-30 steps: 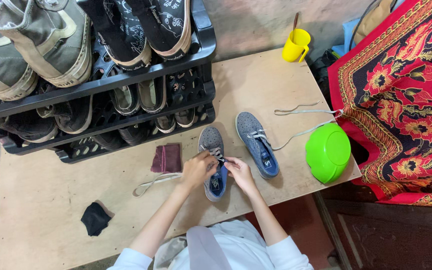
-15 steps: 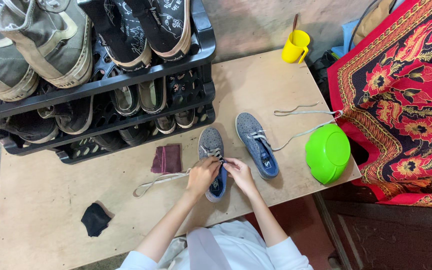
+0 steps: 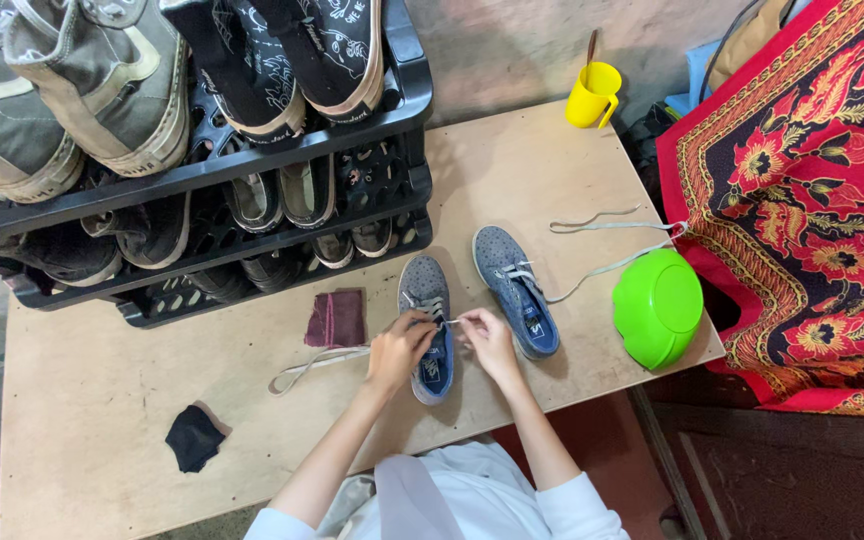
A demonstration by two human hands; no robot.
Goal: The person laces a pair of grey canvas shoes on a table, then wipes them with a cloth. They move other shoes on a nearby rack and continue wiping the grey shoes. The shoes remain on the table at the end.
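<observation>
**Two hands at the lace of a grey shoe**

While both hands meet over one grey shoe (image 3: 426,325) on the counter (image 3: 102,400), each pinches a stretch of its pale lace (image 3: 317,362). Left hand (image 3: 400,345) sits on the shoe's near left side, fingers curled and pressed together on the lace, whose loose end trails away to the left across the wood. Right hand (image 3: 487,340) is just opposite, thumb and fingers closed on a short taut piece of the same lace between the two hands. Both forearms reach up from white sleeves at the bottom of the view, angled inward.

A blue insole with a small white label shows at the shoe's heel, directly below the hands. Just right of the right hand lies a second grey shoe (image 3: 515,290), also blue inside, its own lace (image 3: 612,245) running off to the right. Farther right, at the counter's edge, sits one bright green bowl (image 3: 657,305) turned upside down. Left of the left hand lies one dark red cloth (image 3: 336,318); farther left and nearer the person, one black scrap (image 3: 194,437). Beyond the hands stands a black crate rack (image 3: 392,120) packed with shoes, too many overlapping to count. One yellow mug (image 3: 592,95) stands at the far edge.
</observation>
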